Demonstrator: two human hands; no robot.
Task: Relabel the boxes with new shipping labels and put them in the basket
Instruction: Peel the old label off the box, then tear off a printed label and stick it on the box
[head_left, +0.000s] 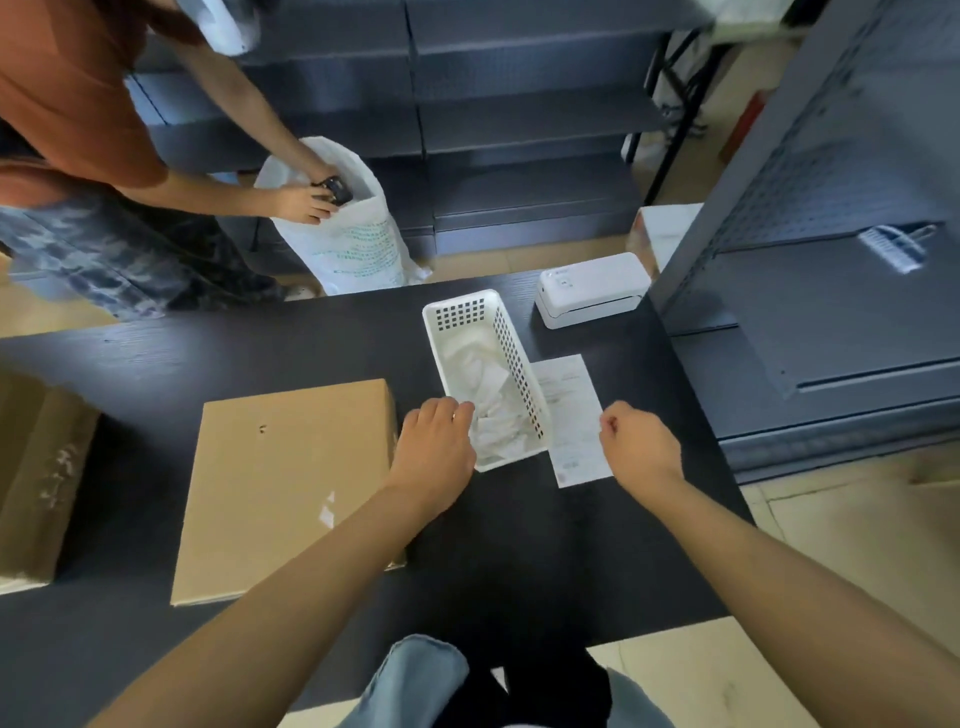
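Shipping label (571, 421) flat beside basket (511, 353), between hands; right hand (641, 447) pinching edge.

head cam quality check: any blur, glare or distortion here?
Head view: wide-angle bending bows the table edges and shelving; glare washes out the white basket contents and label printer; text on the shipping label is too soft to read; the left hand and right hand look reasonably sharp; soft shadow beside the cardboard box.

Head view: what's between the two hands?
In the head view, the near end of the white basket and a paper label lie between the left hand and right hand.
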